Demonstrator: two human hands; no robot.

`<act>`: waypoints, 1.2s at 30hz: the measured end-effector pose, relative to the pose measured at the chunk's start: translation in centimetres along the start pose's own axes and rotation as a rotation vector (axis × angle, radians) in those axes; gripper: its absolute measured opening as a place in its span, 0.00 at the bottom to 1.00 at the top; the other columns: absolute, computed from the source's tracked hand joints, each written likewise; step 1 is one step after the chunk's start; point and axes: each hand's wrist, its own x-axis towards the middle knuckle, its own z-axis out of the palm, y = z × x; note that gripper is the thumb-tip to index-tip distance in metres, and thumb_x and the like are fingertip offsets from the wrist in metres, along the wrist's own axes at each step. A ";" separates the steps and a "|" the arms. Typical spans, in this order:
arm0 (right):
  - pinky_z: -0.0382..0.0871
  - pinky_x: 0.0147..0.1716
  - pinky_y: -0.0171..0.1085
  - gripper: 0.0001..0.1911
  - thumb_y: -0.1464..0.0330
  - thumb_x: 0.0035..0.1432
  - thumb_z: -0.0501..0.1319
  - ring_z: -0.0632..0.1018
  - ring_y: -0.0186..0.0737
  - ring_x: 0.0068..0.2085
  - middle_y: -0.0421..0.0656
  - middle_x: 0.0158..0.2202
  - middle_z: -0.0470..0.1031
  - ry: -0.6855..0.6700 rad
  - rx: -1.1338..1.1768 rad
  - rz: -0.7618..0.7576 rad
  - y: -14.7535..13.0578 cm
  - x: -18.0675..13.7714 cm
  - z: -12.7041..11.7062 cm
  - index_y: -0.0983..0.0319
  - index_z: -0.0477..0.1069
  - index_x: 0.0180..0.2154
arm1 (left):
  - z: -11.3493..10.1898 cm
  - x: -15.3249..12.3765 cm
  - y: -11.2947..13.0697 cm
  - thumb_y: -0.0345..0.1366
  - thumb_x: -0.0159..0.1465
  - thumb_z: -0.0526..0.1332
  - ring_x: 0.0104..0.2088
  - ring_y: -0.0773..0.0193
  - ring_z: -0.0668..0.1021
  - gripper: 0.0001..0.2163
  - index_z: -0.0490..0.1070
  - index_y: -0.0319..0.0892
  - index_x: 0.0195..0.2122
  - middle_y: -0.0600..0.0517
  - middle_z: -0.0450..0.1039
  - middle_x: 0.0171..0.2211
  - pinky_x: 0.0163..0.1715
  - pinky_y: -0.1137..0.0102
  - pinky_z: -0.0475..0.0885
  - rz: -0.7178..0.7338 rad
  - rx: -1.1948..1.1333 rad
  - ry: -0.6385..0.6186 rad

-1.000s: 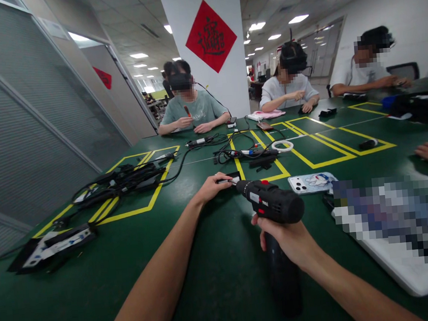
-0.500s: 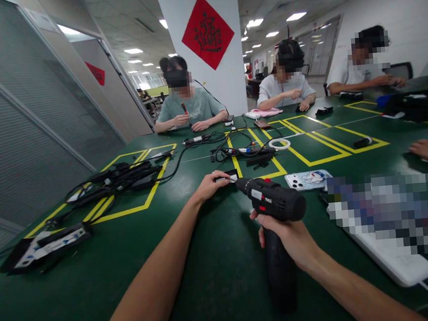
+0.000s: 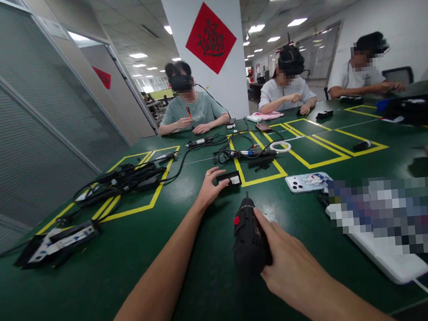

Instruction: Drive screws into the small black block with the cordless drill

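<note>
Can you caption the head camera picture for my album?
Right hand gripping a black power drill, left hand at a small black box.

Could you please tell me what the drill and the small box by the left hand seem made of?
The drill looks like matt black plastic, from its dull, moulded-looking body. The box could be plastic or card: it shows plain black walls, too small to judge finish.
</note>
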 end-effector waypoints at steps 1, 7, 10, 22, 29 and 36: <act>0.67 0.39 0.44 0.49 0.72 0.45 0.60 0.75 0.50 0.41 0.51 0.49 0.66 -0.038 -0.053 0.006 -0.2 0.1 0.4 0.53 0.35 0.63 | -0.2 -0.3 0.3 0.48 0.56 0.59 0.57 0.56 0.61 0.22 0.66 0.45 0.50 0.47 0.57 0.56 0.57 0.59 0.57 0.040 0.062 0.030; 0.67 0.34 0.43 0.51 0.69 0.41 0.64 0.75 0.52 0.39 0.54 0.49 0.65 -0.136 -0.241 -0.014 -1.7 1.4 2.2 0.53 0.39 0.63 | -0.4 -1.1 1.5 0.47 0.52 0.64 0.54 0.55 0.64 0.27 0.64 0.45 0.51 0.47 0.62 0.53 0.56 0.58 0.60 0.256 0.324 -0.043; 0.67 0.34 0.44 0.51 0.67 0.41 0.65 0.75 0.53 0.39 0.55 0.48 0.65 -0.145 -0.259 0.024 -2.2 2.1 2.7 0.55 0.40 0.63 | 0.0 -0.9 1.4 0.43 0.53 0.64 0.53 0.56 0.66 0.23 0.65 0.44 0.50 0.47 0.63 0.51 0.56 0.59 0.61 0.296 0.380 -0.048; 0.65 0.37 0.49 0.48 0.51 0.41 0.64 0.72 0.60 0.44 0.58 0.48 0.66 -0.003 -0.189 0.099 -2.6 3.9 0.4 0.63 0.52 0.60 | -0.5 -0.8 2.7 0.39 0.57 0.60 0.49 0.57 0.69 0.17 0.66 0.44 0.48 0.46 0.65 0.48 0.51 0.59 0.64 0.274 0.369 0.016; 0.67 0.36 0.38 0.32 0.47 0.53 0.51 0.73 0.42 0.40 0.49 0.41 0.69 0.275 0.859 0.240 -0.4 13.1 -2.8 0.63 0.60 0.51 | -2.9 1.1 9.7 0.42 0.57 0.61 0.45 0.60 0.71 0.15 0.69 0.43 0.43 0.48 0.67 0.43 0.47 0.65 0.67 0.336 0.152 -0.169; 0.51 0.15 0.29 0.18 0.59 0.62 0.42 0.56 0.28 0.14 0.32 0.14 0.52 -0.131 1.556 0.373 1.9 15.9 -0.7 0.62 0.59 0.27 | -1.9 0.2 12.7 0.43 0.51 0.65 0.47 0.58 0.70 0.24 0.66 0.48 0.50 0.49 0.65 0.47 0.49 0.64 0.66 0.334 0.227 -0.479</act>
